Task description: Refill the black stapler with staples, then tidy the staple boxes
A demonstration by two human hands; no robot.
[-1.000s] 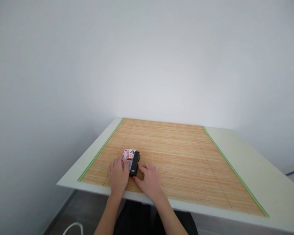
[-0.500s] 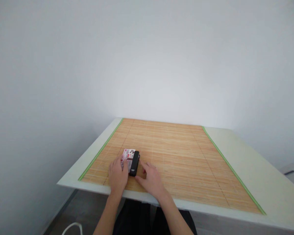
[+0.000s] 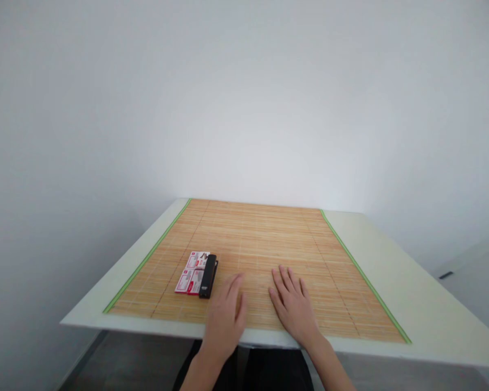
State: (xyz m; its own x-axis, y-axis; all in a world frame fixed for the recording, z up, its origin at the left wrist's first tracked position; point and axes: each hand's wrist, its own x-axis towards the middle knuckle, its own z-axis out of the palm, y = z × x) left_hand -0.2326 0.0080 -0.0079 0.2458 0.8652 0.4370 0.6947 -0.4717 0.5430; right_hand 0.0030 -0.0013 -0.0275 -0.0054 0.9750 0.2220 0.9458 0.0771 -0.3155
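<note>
A black stapler (image 3: 208, 277) lies lengthwise on the bamboo mat, toward its left front. Against its left side sit several small red-and-white boxes (image 3: 190, 274), set close together in a block. My left hand (image 3: 227, 309) is just right of the stapler, apart from it, with its fingers stretched out and nothing held. Farther right, my right hand (image 3: 294, 307) rests flat on the mat, fingers spread and free of any object.
The bamboo mat (image 3: 261, 233) with green edging covers much of the white table (image 3: 395, 260). A plain wall (image 3: 261, 108) rises behind the table. At the far right a dark handle (image 3: 445, 275) shows on a pale surface.
Both hands have come away from the stapler and boxes and moved right. My right hand now lies flat. The camera view has shifted slightly to the right.
</note>
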